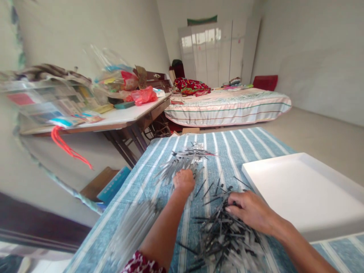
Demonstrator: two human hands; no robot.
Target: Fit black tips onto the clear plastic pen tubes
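My left hand (184,181) is closed, knuckles up, at the near end of a bundle of thin translucent grey sticks (172,168); its fingertips are hidden. My right hand (251,210) rests at the top of a loose heap of short black and clear stick-like pieces (227,235), with thumb and fingers curled together. What is between them is too small to make out. A larger bundle of long translucent sticks (135,223) lies left of my left forearm. Beyond my left hand is another small pile of mixed dark and clear sticks (193,152).
A white shallow tray or lid (307,189) lies on the right of the blue striped tablecloth (233,146). To the left, a side table (125,115) carries plastic bags and a red bag (145,95). A bed (227,108) and white wardrobe (210,57) stand behind.
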